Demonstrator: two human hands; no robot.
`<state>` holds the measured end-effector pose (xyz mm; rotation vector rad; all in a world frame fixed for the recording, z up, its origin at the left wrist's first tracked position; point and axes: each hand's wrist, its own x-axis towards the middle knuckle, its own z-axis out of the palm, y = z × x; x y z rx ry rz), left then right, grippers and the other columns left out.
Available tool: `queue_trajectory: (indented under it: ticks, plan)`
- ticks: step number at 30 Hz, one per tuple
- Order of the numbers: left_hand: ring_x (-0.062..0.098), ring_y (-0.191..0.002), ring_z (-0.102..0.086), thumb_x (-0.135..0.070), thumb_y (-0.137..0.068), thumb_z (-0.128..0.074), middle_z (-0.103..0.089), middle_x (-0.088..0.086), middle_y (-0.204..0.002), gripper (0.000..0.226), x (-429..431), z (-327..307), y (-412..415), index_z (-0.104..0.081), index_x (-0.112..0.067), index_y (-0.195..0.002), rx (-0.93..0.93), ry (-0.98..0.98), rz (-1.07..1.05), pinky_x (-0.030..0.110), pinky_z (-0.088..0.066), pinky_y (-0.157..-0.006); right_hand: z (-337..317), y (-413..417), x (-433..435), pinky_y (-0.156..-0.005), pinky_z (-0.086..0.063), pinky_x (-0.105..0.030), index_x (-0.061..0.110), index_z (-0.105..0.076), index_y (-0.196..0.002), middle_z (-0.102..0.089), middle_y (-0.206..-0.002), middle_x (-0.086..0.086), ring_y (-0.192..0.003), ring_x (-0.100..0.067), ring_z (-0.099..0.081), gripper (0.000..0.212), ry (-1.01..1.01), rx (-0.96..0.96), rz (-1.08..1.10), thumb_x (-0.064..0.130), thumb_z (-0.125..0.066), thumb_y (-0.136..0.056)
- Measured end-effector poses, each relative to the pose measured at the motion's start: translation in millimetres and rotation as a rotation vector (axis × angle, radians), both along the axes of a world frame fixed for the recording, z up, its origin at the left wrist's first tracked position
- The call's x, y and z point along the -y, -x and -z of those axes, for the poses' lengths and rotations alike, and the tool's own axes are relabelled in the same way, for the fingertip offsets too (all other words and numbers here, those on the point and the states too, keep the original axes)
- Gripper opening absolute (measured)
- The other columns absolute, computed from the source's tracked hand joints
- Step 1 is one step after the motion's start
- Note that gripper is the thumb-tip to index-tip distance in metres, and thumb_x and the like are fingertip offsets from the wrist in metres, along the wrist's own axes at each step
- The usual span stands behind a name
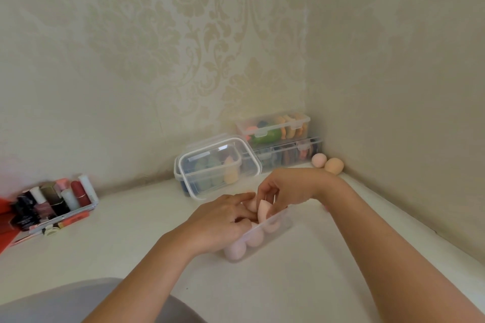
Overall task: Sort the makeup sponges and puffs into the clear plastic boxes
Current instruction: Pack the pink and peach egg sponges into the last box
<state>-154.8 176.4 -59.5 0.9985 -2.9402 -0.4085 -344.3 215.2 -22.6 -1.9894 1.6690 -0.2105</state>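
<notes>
A narrow clear plastic box [282, 225] lies on the white table in front of me and holds several pale pink sponges [236, 250]. My right hand [286, 189] pinches a pink sponge [263, 211] over the box's far end. My left hand [220, 223] reaches into the box, its fingers curled among the sponges and touching another pink sponge [251, 204]. Two loose egg-shaped sponges, one pink [319, 160] and one orange [334, 165], lie in the corner by the wall.
A square clear box [210, 168] with coloured sponges stands behind my hands, a lid leaning behind it. Two closed long boxes [273, 127] are stacked in the corner. A tray of lipsticks and nail polish [52, 204] sits at the left.
</notes>
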Motion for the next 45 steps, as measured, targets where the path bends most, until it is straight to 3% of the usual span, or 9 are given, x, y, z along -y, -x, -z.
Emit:
queue_trajectory:
  ticks: [4,9,19,23,31,35,38,42,45]
  plan:
    - [-0.001,-0.133,-0.024,-0.036,-0.094,-0.035,-0.018,-0.032,-0.149,0.037,-0.6,-0.2,0.0,-0.051,-0.060,-0.117,-0.014,0.015,-0.003,0.029,-0.032,-0.102,-1.7,-6.1,-1.6,-0.062,-0.041,-0.016,0.030,-0.067,-0.091,-0.065,-0.088,0.011,-0.074,-0.007,-0.055,0.017,-0.013,-0.124,0.004,0.021,-0.073,-0.078]
    - [-0.002,-0.133,-0.024,-0.036,-0.094,-0.038,-0.019,-0.031,-0.149,0.033,-2.3,-3.2,0.3,-0.057,-0.053,-0.115,-0.033,-0.006,-0.006,0.026,-0.030,-0.102,-7.6,1.2,-8.6,-0.078,-0.044,-0.013,0.024,-0.072,-0.102,-0.066,-0.083,0.018,-0.078,0.000,-0.059,0.018,-0.095,0.076,0.038,0.027,-0.070,-0.084]
    - [0.005,-0.102,-0.056,-0.039,-0.066,-0.057,-0.052,-0.028,-0.119,0.031,1.8,-7.4,2.0,-0.051,-0.039,-0.097,-0.239,-0.253,-0.149,0.036,-0.048,-0.091,-0.4,-14.6,2.8,-0.088,-0.047,-0.030,0.020,-0.052,-0.128,-0.064,-0.119,0.002,-0.102,-0.019,-0.062,0.055,-0.076,-0.285,0.104,0.033,-0.073,-0.079]
    - [0.012,-0.086,-0.061,-0.042,-0.076,-0.057,-0.059,-0.010,-0.101,0.019,0.9,-4.6,12.2,-0.051,-0.033,-0.091,-0.337,-0.240,-0.222,0.039,-0.053,-0.080,-1.5,-12.2,0.9,-0.084,-0.047,-0.027,0.019,-0.058,-0.121,-0.066,-0.114,0.002,-0.087,-0.014,-0.059,0.044,-0.070,-0.190,0.078,0.033,-0.071,-0.081]
    - [0.003,-0.092,-0.056,-0.038,-0.087,-0.055,-0.053,-0.023,-0.114,0.017,0.6,0.1,18.4,-0.057,-0.037,-0.104,-0.300,-0.067,-0.151,0.036,-0.047,-0.088,-2.9,4.2,-0.9,-0.087,-0.048,-0.025,0.008,-0.067,-0.112,-0.067,-0.094,-0.002,-0.090,-0.015,-0.063,0.026,-0.165,0.071,0.081,0.017,-0.063,-0.088]
    - [0.002,-0.094,-0.056,-0.043,-0.087,-0.051,-0.048,-0.027,-0.119,0.017,-0.5,1.1,21.5,-0.055,-0.041,-0.104,-0.232,-0.039,-0.155,0.033,-0.047,-0.089,6.4,24.8,12.2,-0.052,-0.050,-0.020,0.011,-0.061,-0.094,-0.065,-0.071,-0.004,-0.052,-0.008,-0.060,0.006,0.352,0.585,0.504,0.013,-0.055,-0.092]
    - [0.003,-0.096,-0.055,-0.045,-0.087,-0.049,-0.046,-0.028,-0.120,0.018,0.0,1.1,21.2,-0.053,-0.042,-0.105,-0.210,-0.037,-0.151,0.032,-0.046,-0.090,38.4,63.8,28.4,-0.063,-0.044,-0.028,0.014,-0.058,-0.098,-0.062,-0.090,0.002,-0.079,-0.013,-0.059,0.010,0.768,0.167,0.852,0.020,-0.051,-0.093]
    - [0.004,-0.097,-0.054,-0.044,-0.089,-0.047,-0.044,-0.028,-0.123,0.020,-0.3,1.5,20.8,-0.053,-0.041,-0.107,-0.196,-0.038,-0.138,0.029,-0.044,-0.090,75.8,95.9,45.5,-0.107,-0.030,-0.041,0.019,-0.049,-0.132,-0.049,-0.132,-0.017,-0.127,-0.035,-0.038,0.039,0.569,-0.216,0.811,0.025,-0.051,-0.093]
    - [0.003,-0.098,-0.053,-0.045,-0.089,-0.047,-0.042,-0.030,-0.125,0.020,0.7,1.8,21.2,-0.053,-0.042,-0.108,-0.194,-0.037,-0.139,0.028,-0.043,-0.090,85.4,97.2,54.2,-0.116,-0.007,-0.048,0.033,-0.028,-0.146,-0.026,-0.148,-0.024,-0.140,-0.043,-0.012,0.052,0.380,-0.414,0.786,0.036,-0.043,-0.097]
